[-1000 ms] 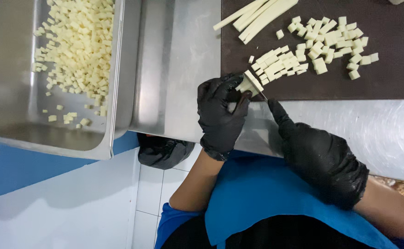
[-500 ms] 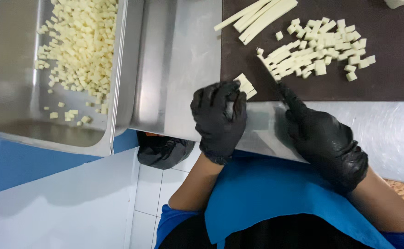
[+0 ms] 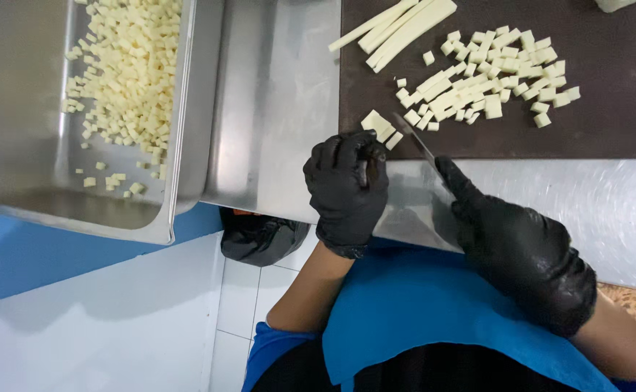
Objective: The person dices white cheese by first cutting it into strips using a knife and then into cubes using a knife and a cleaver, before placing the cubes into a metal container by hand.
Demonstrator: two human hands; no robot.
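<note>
My left hand point(image 3: 347, 190) wears a black glove and curls its fingertips over a short stack of pale cheese strips point(image 3: 378, 125) at the near edge of a dark brown cutting board point(image 3: 608, 123). My right hand point(image 3: 521, 254), also gloved in black, grips a knife point(image 3: 416, 139) whose thin blade meets the strips just right of my left fingers. A heap of small pale cubes point(image 3: 488, 80) lies on the board beyond the blade. Several long uncut strips point(image 3: 397, 25) rest at the board's far left.
A steel pan point(image 3: 24, 156) holding many pale cubes point(image 3: 133, 72) stands to the left on the steel counter point(image 3: 281, 94). A blue apron point(image 3: 434, 327) hangs below. White floor tiles and a black bag point(image 3: 260, 239) show under the counter edge.
The knife has shifted left from the cube heap onto the short strips. My left hand has stayed on the strips, moving slightly toward the board edge.
</note>
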